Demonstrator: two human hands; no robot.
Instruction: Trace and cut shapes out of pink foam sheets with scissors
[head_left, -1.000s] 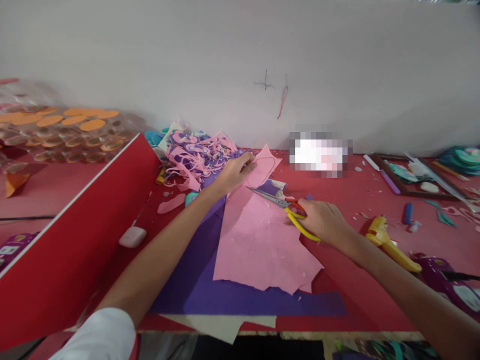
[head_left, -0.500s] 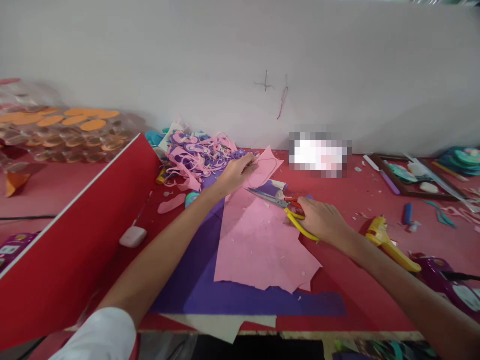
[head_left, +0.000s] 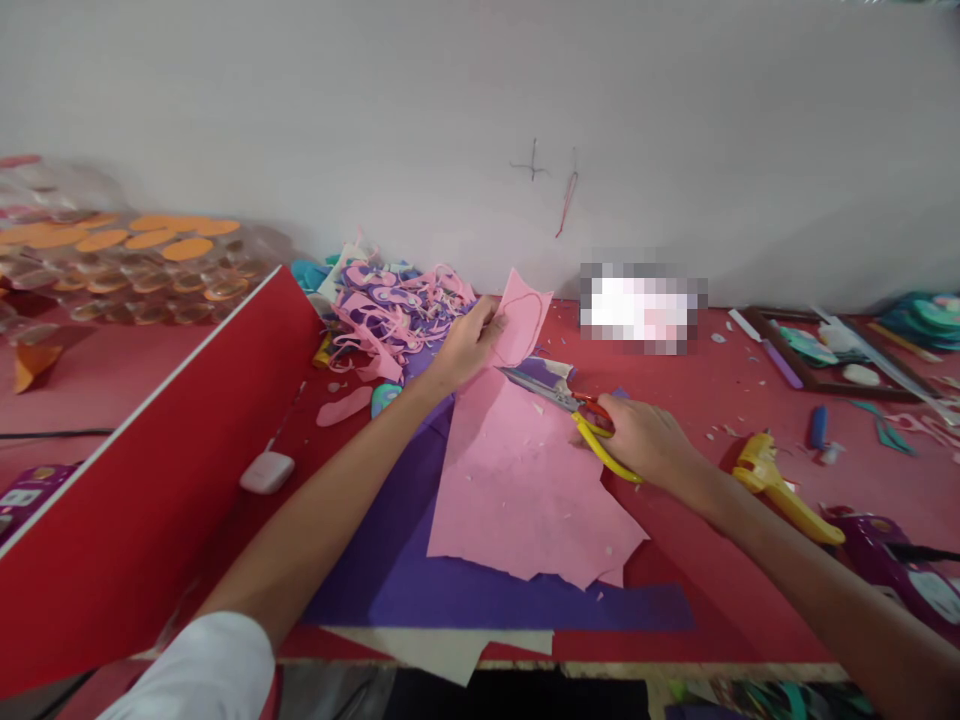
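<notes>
My left hand (head_left: pixel 471 343) pinches the edge of a small pink felt-like piece (head_left: pixel 523 318) that carries a drawn curved outline. That piece is tilted up off the table. In my right hand (head_left: pixel 637 435) are scissors (head_left: pixel 551 390) with yellow and red handles, their blades pointing left at the lower edge of the piece. Beneath the blades lies a larger pink sheet (head_left: pixel 517 490) with a ragged right side. It rests on a purple sheet (head_left: pixel 375 560). Whether the small piece still joins the larger sheet is hard to make out.
A heap of pink and purple scraps (head_left: pixel 397 305) sits against the wall. A red board (head_left: pixel 172 470) leans at left beside a white case (head_left: pixel 266 472). To the right lie a yellow glue gun (head_left: pixel 784 485), a blue stick (head_left: pixel 818 427) and a dark-framed tray (head_left: pixel 810 388).
My left hand has shifted slightly left, and the small pink piece has tipped more upright. The scissors stay nearly in place, with their blades closer together.
</notes>
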